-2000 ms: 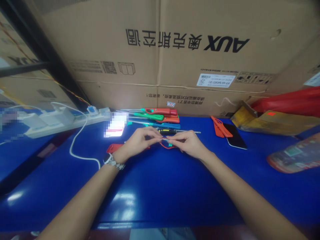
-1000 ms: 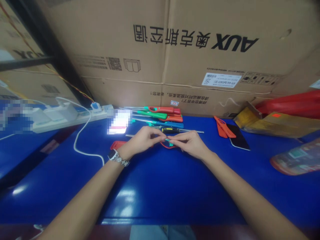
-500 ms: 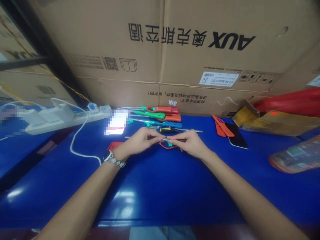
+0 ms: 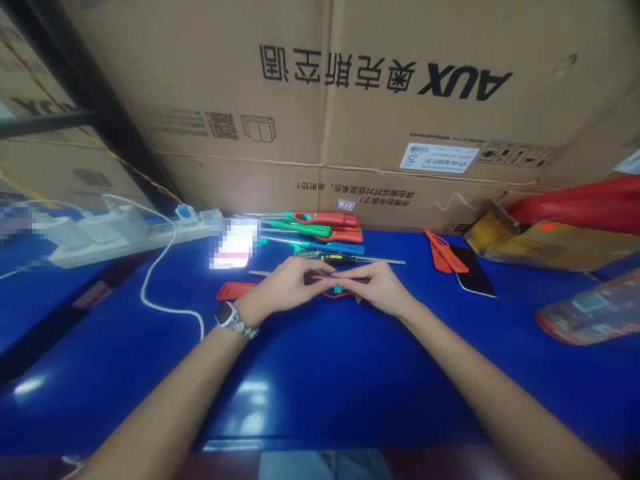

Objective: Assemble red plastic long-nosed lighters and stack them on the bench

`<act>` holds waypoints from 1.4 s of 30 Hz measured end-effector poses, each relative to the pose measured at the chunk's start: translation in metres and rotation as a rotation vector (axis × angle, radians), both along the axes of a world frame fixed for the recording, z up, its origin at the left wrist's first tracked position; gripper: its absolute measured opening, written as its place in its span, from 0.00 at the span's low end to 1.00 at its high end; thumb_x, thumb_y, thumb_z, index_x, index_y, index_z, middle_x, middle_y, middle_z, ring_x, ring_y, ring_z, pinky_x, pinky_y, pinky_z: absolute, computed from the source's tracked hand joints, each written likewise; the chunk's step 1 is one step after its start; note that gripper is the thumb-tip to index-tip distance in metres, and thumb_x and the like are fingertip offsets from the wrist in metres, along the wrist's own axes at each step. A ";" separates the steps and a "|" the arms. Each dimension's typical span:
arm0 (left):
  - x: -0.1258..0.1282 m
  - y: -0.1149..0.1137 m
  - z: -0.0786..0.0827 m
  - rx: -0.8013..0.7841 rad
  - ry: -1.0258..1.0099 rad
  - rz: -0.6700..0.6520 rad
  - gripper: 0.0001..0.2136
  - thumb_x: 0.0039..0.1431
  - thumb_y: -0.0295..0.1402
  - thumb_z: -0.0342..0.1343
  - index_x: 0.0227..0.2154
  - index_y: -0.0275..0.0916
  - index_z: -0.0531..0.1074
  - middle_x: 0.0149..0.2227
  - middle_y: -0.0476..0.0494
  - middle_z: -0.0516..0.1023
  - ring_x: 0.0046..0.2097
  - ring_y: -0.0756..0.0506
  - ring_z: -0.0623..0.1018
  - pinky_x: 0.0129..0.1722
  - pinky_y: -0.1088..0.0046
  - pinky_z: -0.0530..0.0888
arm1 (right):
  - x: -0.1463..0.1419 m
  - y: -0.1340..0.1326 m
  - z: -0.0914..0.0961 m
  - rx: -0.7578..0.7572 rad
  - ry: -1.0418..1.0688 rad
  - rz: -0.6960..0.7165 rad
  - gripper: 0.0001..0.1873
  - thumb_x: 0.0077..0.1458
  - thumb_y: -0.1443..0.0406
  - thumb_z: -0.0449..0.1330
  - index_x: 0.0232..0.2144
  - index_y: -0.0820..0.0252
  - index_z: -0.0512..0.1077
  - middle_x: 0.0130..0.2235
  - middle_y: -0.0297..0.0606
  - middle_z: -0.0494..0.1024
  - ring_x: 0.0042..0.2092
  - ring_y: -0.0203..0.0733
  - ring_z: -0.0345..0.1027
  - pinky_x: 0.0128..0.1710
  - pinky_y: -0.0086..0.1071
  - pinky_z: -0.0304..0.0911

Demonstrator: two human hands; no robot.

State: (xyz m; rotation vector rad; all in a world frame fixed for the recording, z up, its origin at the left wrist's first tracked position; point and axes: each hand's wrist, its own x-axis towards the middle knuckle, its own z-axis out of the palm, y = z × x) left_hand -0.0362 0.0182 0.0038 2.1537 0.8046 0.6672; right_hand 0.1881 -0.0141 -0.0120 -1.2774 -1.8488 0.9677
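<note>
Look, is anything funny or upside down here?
Yes. The big cardboard box behind the blue table is upside down: its AUX lettering and white label read inverted. A small dent marks its upper right. The left hand and right hand pinch a small red part.

The table (image 4: 320,373) is a smooth, glossy blue, with pale patches of reflected light. Behind it the big box (image 4: 350,120) is matt brown cardboard with a white paper label (image 4: 435,158). The long lighters (image 4: 325,230) have shiny coloured plastic bodies and thin bare metal rods. The red piece (image 4: 336,292) at the fingertips looks like smooth plastic. The watch strap (image 4: 240,323) is bright linked metal; the phone (image 4: 473,273) is glossy black
</note>
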 end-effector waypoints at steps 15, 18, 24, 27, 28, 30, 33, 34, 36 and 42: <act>-0.008 0.015 -0.011 0.091 0.091 0.056 0.12 0.64 0.40 0.56 0.42 0.45 0.82 0.35 0.46 0.83 0.35 0.45 0.79 0.40 0.70 0.73 | -0.002 0.004 -0.001 0.205 -0.117 0.051 0.12 0.62 0.59 0.59 0.44 0.56 0.78 0.45 0.40 0.80 0.46 0.44 0.74 0.48 0.38 0.68; -0.007 0.018 -0.016 0.212 0.124 0.085 0.11 0.65 0.39 0.55 0.40 0.46 0.82 0.36 0.45 0.82 0.40 0.44 0.78 0.46 0.66 0.71 | -0.005 0.002 -0.005 0.262 -0.246 0.039 0.12 0.63 0.58 0.58 0.45 0.54 0.77 0.44 0.41 0.77 0.47 0.45 0.71 0.48 0.40 0.65; -0.004 0.018 -0.023 0.295 0.205 0.176 0.10 0.64 0.38 0.57 0.40 0.47 0.83 0.38 0.43 0.76 0.42 0.42 0.72 0.46 0.63 0.68 | -0.006 0.001 -0.007 0.275 -0.346 0.013 0.13 0.64 0.57 0.58 0.47 0.54 0.75 0.42 0.41 0.72 0.48 0.46 0.67 0.49 0.41 0.62; -0.003 0.015 -0.021 0.320 0.226 0.197 0.10 0.64 0.39 0.56 0.39 0.48 0.82 0.40 0.43 0.75 0.43 0.42 0.70 0.48 0.61 0.67 | -0.006 0.002 -0.005 0.270 -0.327 0.015 0.14 0.66 0.58 0.55 0.47 0.54 0.75 0.43 0.41 0.73 0.49 0.47 0.67 0.50 0.42 0.61; -0.002 0.014 -0.019 0.331 0.227 0.208 0.11 0.65 0.40 0.55 0.39 0.47 0.82 0.41 0.43 0.75 0.44 0.41 0.70 0.48 0.61 0.66 | -0.005 0.002 -0.004 0.272 -0.309 0.014 0.14 0.67 0.58 0.52 0.48 0.54 0.75 0.43 0.41 0.74 0.49 0.46 0.67 0.51 0.43 0.60; -0.003 0.013 -0.014 0.354 0.208 0.232 0.12 0.66 0.41 0.53 0.41 0.46 0.82 0.42 0.43 0.76 0.45 0.41 0.70 0.49 0.60 0.66 | -0.003 0.004 -0.001 0.294 -0.271 0.005 0.17 0.69 0.59 0.48 0.48 0.54 0.75 0.44 0.41 0.75 0.49 0.46 0.67 0.53 0.43 0.59; -0.006 0.012 -0.003 0.390 0.141 0.246 0.15 0.68 0.41 0.50 0.40 0.42 0.81 0.40 0.43 0.77 0.43 0.42 0.72 0.48 0.61 0.67 | 0.000 0.004 0.004 0.370 -0.262 -0.013 0.17 0.69 0.60 0.48 0.46 0.54 0.75 0.44 0.41 0.76 0.49 0.46 0.67 0.55 0.44 0.57; -0.008 0.012 0.001 0.393 0.112 0.250 0.16 0.69 0.42 0.49 0.39 0.41 0.81 0.38 0.43 0.78 0.42 0.42 0.73 0.48 0.61 0.67 | 0.000 0.002 0.006 0.396 -0.274 -0.022 0.15 0.68 0.60 0.49 0.45 0.55 0.75 0.44 0.41 0.76 0.48 0.47 0.66 0.54 0.44 0.57; -0.010 0.012 0.008 0.368 0.036 0.284 0.19 0.69 0.43 0.47 0.36 0.40 0.80 0.36 0.43 0.79 0.41 0.42 0.74 0.49 0.62 0.68 | -0.004 -0.003 0.009 0.442 -0.295 -0.036 0.12 0.66 0.60 0.53 0.44 0.55 0.75 0.43 0.41 0.75 0.47 0.47 0.66 0.52 0.44 0.58; -0.028 0.000 0.026 0.230 -0.184 0.440 0.20 0.70 0.42 0.43 0.38 0.37 0.78 0.40 0.42 0.81 0.44 0.43 0.78 0.48 0.65 0.72 | -0.043 -0.018 0.017 0.530 -0.430 0.097 0.08 0.63 0.61 0.58 0.39 0.57 0.75 0.40 0.40 0.73 0.46 0.46 0.63 0.46 0.40 0.58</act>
